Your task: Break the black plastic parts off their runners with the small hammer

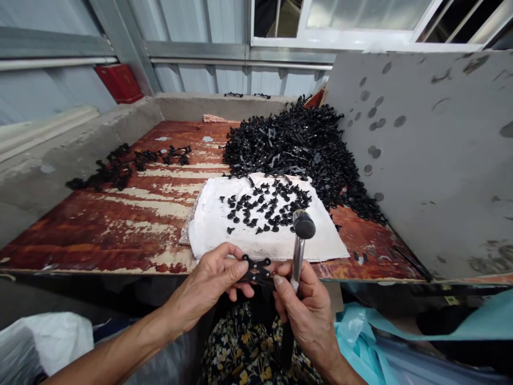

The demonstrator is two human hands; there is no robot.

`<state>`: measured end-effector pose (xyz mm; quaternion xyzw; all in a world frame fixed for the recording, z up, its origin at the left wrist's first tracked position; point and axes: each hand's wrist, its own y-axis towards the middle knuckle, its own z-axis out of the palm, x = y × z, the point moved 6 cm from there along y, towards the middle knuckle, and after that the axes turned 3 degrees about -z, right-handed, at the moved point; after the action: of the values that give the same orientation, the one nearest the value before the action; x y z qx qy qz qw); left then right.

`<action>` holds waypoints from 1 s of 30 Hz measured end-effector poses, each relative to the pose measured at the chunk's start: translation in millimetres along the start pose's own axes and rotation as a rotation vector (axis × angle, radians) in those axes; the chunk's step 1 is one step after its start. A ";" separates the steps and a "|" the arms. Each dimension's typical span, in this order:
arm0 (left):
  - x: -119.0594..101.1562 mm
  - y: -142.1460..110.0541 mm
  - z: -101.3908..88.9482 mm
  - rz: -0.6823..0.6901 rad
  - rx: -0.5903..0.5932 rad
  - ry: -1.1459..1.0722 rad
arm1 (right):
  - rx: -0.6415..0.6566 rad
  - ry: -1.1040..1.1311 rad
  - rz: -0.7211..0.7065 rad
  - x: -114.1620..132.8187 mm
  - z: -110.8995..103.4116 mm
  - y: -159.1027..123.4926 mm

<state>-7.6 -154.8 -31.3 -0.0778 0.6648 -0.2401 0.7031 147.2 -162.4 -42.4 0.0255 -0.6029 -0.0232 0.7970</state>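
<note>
Between thumb and fingers, my left hand grips a black jointed bracket with round ends and small shiny rivets. My right hand holds a hammer upright by its shaft, black head up. The right thumb and fingertips also touch the bracket's right end. Both hands are just in front of the table edge. Beyond them lies a folded white cloth with many small black knobs scattered on it.
A large heap of black parts fills the back right, against a stained grey board. More black brackets lie at the left of the worn red-brown table. A red box sits in the back left corner.
</note>
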 end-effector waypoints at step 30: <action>-28.2 -4.3 -13.2 0.188 -0.025 0.518 | 0.240 -0.080 0.267 -20.3 42.8 -2.7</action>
<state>-21.5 -143.3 -5.6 0.0394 0.8297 -0.1776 0.5277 100.5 -164.2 -50.5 0.0394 -0.6305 0.1538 0.7598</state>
